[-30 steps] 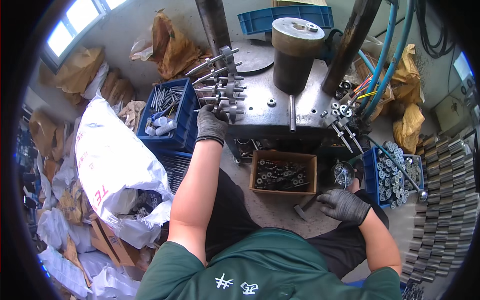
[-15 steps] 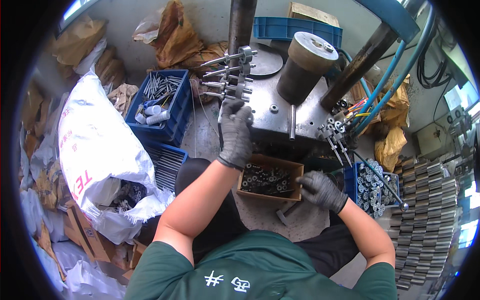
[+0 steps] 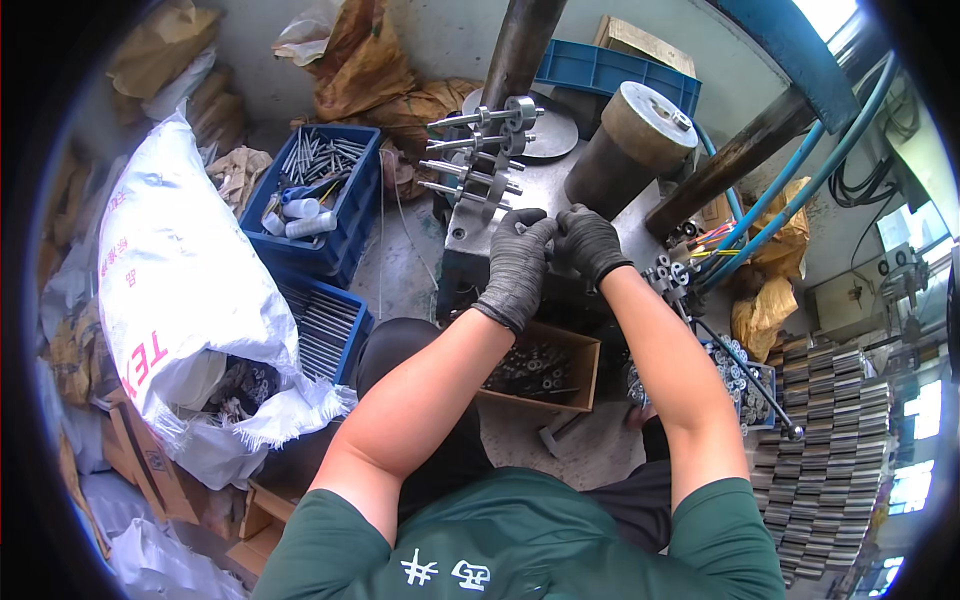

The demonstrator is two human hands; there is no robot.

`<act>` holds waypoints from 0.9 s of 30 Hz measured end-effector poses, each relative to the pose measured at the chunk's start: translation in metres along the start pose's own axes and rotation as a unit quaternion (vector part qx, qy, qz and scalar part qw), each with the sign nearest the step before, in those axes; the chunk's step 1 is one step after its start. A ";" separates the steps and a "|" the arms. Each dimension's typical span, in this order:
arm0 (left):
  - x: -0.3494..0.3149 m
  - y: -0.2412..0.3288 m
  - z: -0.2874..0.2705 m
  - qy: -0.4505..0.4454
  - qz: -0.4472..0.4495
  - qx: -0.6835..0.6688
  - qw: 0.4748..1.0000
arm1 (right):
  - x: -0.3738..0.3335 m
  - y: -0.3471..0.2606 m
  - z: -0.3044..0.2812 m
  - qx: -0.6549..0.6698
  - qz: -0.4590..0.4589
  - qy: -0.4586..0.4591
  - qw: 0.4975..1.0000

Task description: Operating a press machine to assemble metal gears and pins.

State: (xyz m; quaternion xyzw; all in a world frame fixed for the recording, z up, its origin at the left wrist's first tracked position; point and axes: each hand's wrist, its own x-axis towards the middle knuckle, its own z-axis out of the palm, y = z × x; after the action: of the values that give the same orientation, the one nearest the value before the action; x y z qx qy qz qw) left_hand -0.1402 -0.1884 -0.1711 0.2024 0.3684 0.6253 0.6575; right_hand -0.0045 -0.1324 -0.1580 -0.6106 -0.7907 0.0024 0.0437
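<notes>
Nearest, at the knees: cardboard box [image 3: 560, 385], open top, holding a loose heap of small dark metal parts, nuts or washers by the look. It sits under both forearms, just below the front edge of the steel table [image 3: 470, 235].

Left hand [image 3: 517, 262], dark knit glove, fingers curled and pointing up and away from the body. Right hand [image 3: 588, 240], same glove, just beside it; the fingertips of the two meet over the table top. Both grips are closed down to a pinch around something small between them. The piece itself is hidden by the gloves, so I cannot tell what it is.

Key relation: the row of threaded rods [image 3: 478, 150] stands just beyond the fingertips, up and slightly to the left. Each rod lies roughly level, long axis running left to right, with washers or discs strung along it, the rods stacked one behind another going away. Left hand is the nearer; right hand would have to cross over it.

Right of the hands, at the table edge: cluster of short bolts with nuts [image 3: 668, 275], standing on end.

Left of the table: blue crate [image 3: 355, 215] with long pins and a few pale cylinders; a second blue crate [image 3: 350, 340] below it holds rods laid in rows. White woven sack [image 3: 175, 260], mouth open, dark metal parts inside.

Right, low: blue bin [image 3: 745, 380] of small shiny parts.

Far: large brown cylinder [image 3: 630, 140] upright on the table, blue hoses [image 3: 800, 190] behind it.
</notes>
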 end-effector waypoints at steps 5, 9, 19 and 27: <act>-0.004 -0.005 0.005 -0.001 0.000 0.016 1.000 | -0.003 0.022 0.006 0.027 -0.002 0.067 0.997; 0.000 -0.018 0.001 0.003 0.005 0.086 0.996 | -0.009 0.039 -0.036 0.201 -0.151 0.350 0.902; 0.021 -0.039 0.010 -0.036 0.086 0.206 0.974 | 0.048 0.118 -0.143 0.146 0.018 0.436 0.888; 0.018 -0.038 0.013 -0.031 0.181 0.415 0.891 | 0.076 0.148 -0.134 0.138 0.084 0.378 0.911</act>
State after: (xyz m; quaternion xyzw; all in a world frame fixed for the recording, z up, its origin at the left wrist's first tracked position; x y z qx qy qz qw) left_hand -0.1060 -0.1735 -0.1946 0.5397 0.5308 0.5170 0.3997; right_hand 0.1295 -0.0284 -0.0275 -0.6179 -0.6525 -0.1157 0.4231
